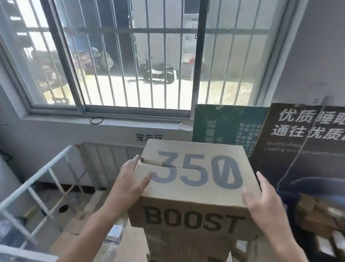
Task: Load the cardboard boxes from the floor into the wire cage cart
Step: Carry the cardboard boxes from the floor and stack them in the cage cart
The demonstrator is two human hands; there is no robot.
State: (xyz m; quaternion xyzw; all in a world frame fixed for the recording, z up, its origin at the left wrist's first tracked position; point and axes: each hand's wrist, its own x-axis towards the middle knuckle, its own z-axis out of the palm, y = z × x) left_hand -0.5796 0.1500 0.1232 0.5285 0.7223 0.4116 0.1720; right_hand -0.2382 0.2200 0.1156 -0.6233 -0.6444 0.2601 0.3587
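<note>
A tan cardboard box (194,186) printed "350" on top and "BOOST" on its near face sits on top of a stack of cardboard boxes (186,254) inside the white wire cage cart (39,184). My left hand (130,181) grips the box's left edge, thumb on the lid. My right hand (265,198) grips its right edge, thumb on top. Lower boxes lie on the cart's bottom, partly hidden by my arms.
A barred window (132,51) fills the wall ahead, above a sill. A green board (225,124) and a black poster board (314,150) lean against the wall at right. More small boxes (317,218) are piled at the right.
</note>
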